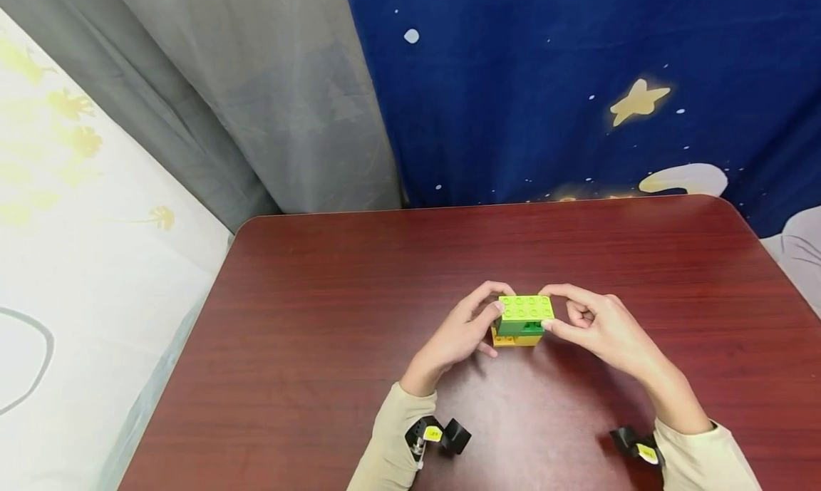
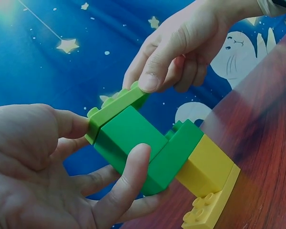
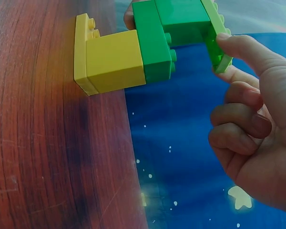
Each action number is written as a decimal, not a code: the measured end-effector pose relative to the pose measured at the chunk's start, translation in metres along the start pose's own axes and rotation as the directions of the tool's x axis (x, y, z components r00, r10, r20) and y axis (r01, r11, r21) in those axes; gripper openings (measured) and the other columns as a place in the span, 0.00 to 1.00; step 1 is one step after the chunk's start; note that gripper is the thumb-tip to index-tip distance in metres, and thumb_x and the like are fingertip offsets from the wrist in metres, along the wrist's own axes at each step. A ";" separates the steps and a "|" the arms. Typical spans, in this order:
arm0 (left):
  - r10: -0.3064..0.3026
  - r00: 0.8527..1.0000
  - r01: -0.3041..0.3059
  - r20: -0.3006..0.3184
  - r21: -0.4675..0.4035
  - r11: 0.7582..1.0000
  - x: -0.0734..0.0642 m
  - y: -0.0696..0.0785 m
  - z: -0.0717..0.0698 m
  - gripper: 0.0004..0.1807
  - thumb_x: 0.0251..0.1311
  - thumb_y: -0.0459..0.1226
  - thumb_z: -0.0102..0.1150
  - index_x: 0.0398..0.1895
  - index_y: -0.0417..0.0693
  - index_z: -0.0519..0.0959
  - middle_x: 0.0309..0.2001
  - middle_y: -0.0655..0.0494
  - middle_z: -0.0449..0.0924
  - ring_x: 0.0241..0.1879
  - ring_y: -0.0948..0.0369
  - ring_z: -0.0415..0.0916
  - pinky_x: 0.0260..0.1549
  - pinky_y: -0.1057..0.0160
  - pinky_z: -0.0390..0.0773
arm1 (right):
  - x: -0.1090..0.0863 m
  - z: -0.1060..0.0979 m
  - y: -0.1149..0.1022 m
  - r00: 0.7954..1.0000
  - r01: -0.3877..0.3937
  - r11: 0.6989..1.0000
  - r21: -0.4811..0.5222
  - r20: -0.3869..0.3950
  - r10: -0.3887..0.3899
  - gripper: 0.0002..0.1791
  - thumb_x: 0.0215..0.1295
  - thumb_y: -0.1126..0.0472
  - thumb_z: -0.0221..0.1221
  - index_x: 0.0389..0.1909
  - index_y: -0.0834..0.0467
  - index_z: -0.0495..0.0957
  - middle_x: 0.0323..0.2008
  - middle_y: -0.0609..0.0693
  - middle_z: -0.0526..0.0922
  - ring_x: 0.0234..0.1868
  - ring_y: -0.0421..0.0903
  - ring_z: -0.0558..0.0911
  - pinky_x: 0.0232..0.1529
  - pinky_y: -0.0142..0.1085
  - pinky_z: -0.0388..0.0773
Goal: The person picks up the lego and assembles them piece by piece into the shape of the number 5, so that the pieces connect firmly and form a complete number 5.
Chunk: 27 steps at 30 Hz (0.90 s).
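Note:
A stack of toy building blocks stands between my two hands over the table. Its base is a flat yellow plate with bare studs at one end, and a yellow block sits on the other end. Above come a green block and a second green block, set off to one side. A thin lime-green plate tops them, overhanging the upper green block. My left hand pinches one end of the lime plate, its other fingers spread beside the green blocks. My right hand pinches the overhanging end between thumb and index finger, remaining fingers curled.
The dark red wooden table extends around the hands. Behind it hang a blue star-patterned curtain and a grey curtain. A white patterned sheet borders the left side. Pale fabric shows at the right edge.

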<state>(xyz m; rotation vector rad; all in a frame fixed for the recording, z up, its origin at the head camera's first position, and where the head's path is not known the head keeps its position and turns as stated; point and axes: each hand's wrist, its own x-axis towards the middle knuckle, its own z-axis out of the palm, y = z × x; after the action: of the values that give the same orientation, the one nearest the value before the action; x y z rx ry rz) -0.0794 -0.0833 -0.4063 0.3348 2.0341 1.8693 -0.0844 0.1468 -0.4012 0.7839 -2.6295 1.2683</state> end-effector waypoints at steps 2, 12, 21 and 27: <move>0.007 1.000 -0.007 0.005 0.003 1.000 0.000 0.000 0.000 0.12 0.69 0.36 0.43 0.51 0.58 0.72 0.47 0.58 0.72 0.37 0.42 0.76 0.22 0.42 0.77 | -0.001 0.000 0.002 1.000 -0.001 1.000 0.000 -0.005 0.001 0.23 0.47 0.63 0.71 0.46 0.47 0.77 0.15 0.39 0.60 0.17 0.34 0.58 0.17 0.31 0.58; 0.080 0.997 -0.079 -0.012 0.095 0.992 0.003 0.000 0.000 0.12 0.67 0.35 0.43 0.49 0.55 0.73 0.45 0.59 0.73 0.28 0.48 0.72 0.21 0.53 0.74 | -0.003 0.002 0.004 1.000 0.003 1.000 0.009 -0.027 -0.003 0.24 0.46 0.65 0.71 0.45 0.48 0.78 0.15 0.39 0.60 0.17 0.33 0.58 0.17 0.31 0.57; 0.119 0.993 -0.118 -0.013 0.078 0.990 0.003 0.001 0.000 0.12 0.67 0.33 0.44 0.49 0.51 0.73 0.48 0.57 0.73 0.40 0.63 0.73 0.41 0.51 0.75 | -0.003 0.001 0.001 1.000 -0.017 0.999 0.027 -0.025 0.018 0.23 0.48 0.63 0.71 0.46 0.47 0.78 0.15 0.39 0.59 0.17 0.34 0.58 0.17 0.31 0.57; 0.128 0.992 -0.127 -0.012 0.073 0.989 0.003 -0.001 -0.001 0.12 0.66 0.32 0.44 0.49 0.50 0.73 0.47 0.57 0.73 0.39 0.63 0.73 0.39 0.50 0.75 | -0.004 0.003 0.000 0.999 -0.032 0.999 0.027 -0.034 0.033 0.23 0.49 0.61 0.70 0.47 0.47 0.78 0.15 0.39 0.58 0.17 0.35 0.57 0.17 0.32 0.57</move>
<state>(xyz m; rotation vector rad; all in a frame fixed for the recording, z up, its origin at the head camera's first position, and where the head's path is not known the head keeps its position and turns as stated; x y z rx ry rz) -0.0820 -0.0829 -0.4072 0.4808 2.1415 1.8808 -0.0806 0.1465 -0.4048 0.7189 -2.6136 1.3154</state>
